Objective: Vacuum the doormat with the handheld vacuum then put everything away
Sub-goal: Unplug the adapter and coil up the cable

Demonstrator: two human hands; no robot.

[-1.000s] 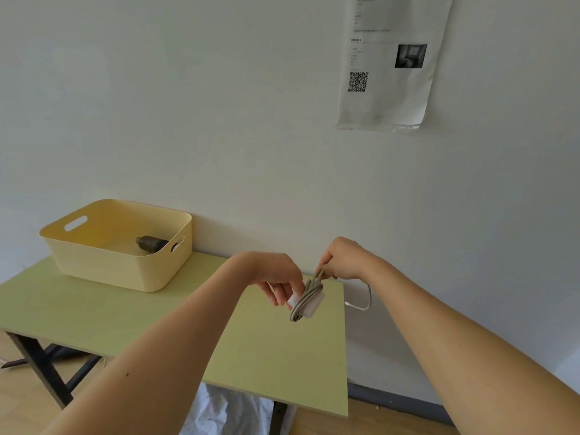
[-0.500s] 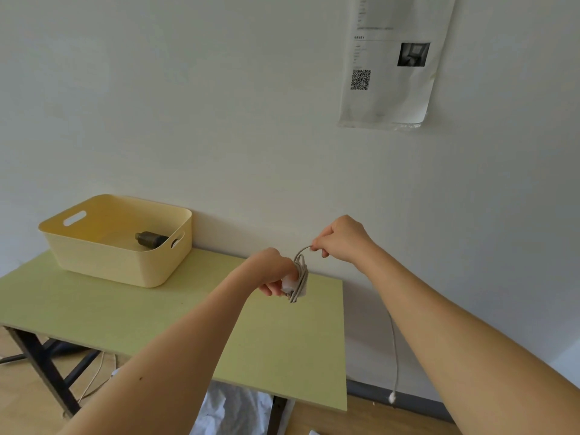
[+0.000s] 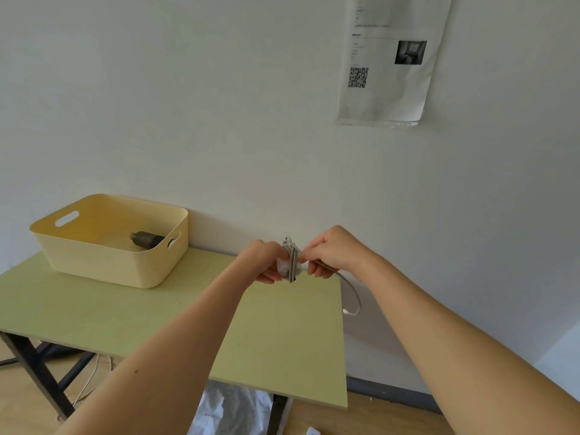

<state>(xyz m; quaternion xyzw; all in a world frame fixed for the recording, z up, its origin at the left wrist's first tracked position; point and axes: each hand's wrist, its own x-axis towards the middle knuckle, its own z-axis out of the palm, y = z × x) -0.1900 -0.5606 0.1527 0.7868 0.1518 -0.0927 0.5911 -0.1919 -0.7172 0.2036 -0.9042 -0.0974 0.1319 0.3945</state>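
My left hand [image 3: 265, 262] grips a small white charger plug [image 3: 284, 265] with grey cable [image 3: 292, 259] coiled around it, held above the green table [image 3: 125, 312]. My right hand [image 3: 332, 252] pinches the free stretch of the cable just right of the coil. The loose cable end [image 3: 353, 304] hangs in a short loop past the table's right edge. A dark cylindrical vacuum part [image 3: 146, 239] lies inside the yellow bin [image 3: 106, 262] at the table's back left. No doormat is in view.
The table stands against a white wall with a printed sheet [image 3: 386, 61] taped up high. Black table legs [image 3: 40, 372], a thin cord and crumpled plastic [image 3: 232, 409] are on the wooden floor below. A small white object [image 3: 312, 431] lies on the floor at the bottom edge.
My right hand has come down and in toward the left hand, laying another turn of cable on the coil. The hanging cable end has risen from near the floor to beside the table edge.
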